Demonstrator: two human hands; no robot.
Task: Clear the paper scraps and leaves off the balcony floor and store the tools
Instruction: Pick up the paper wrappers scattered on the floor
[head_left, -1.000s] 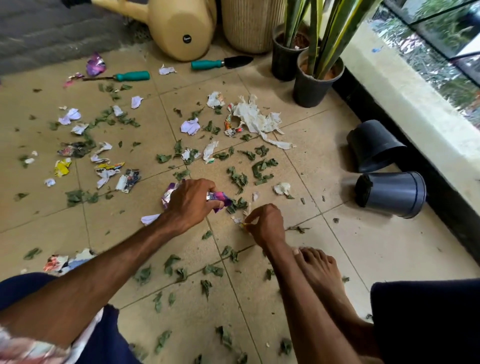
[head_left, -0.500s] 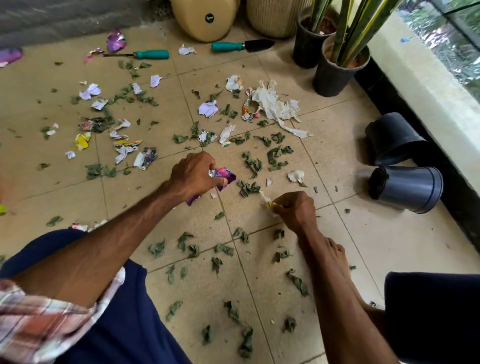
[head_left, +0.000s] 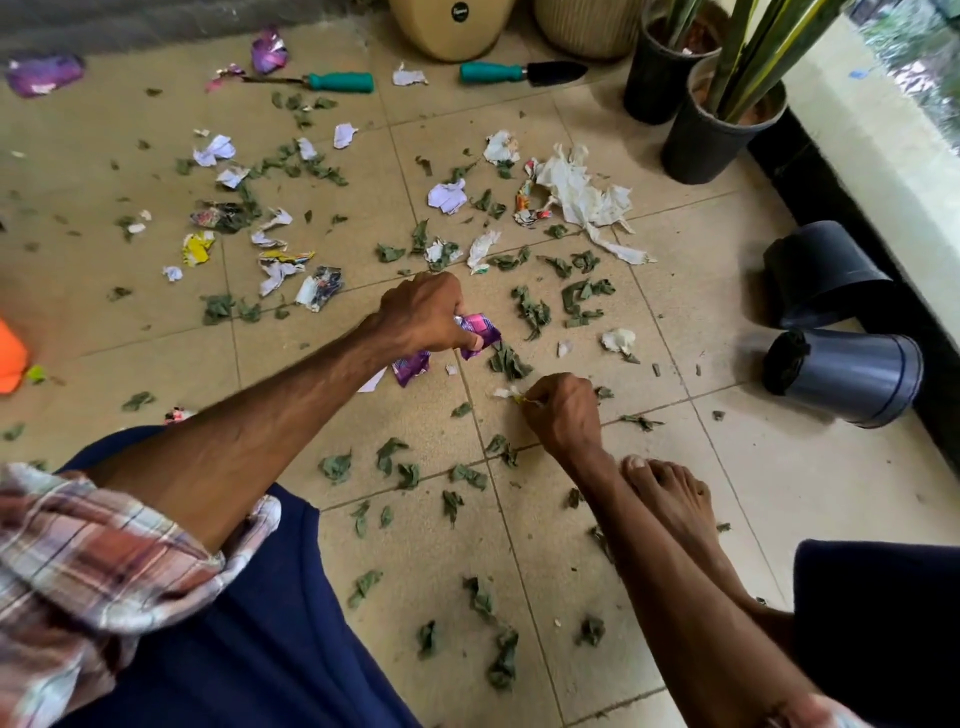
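My left hand (head_left: 423, 312) grips a bunch of purple paper scraps (head_left: 480, 332) just above the tiled floor (head_left: 779, 467). To its lower right, my right hand (head_left: 563, 410) pinches a small white and yellow scrap (head_left: 508, 393) at floor level. Torn paper scraps (head_left: 447, 196) and dry green leaves (head_left: 530, 306) lie scattered over the tiles ahead, with a big crumpled white sheet (head_left: 587, 200) at the back right. Two teal-handled tools lie at the far edge: a garden fork (head_left: 337, 82) and a trowel (head_left: 519, 71).
A beige watering can (head_left: 452, 23) and a woven basket (head_left: 587, 26) stand at the back. Two potted plants (head_left: 719, 119) stand at the back right. Two black pots (head_left: 841, 374) lie tipped by the right wall. An orange object (head_left: 10, 358) shows at the left edge. My bare foot (head_left: 670, 499) rests near my right hand.
The view has dropped and moved closer to the floor. My left hand lifted the purple scraps slightly; my right hand has a small scrap pinched off the tile.
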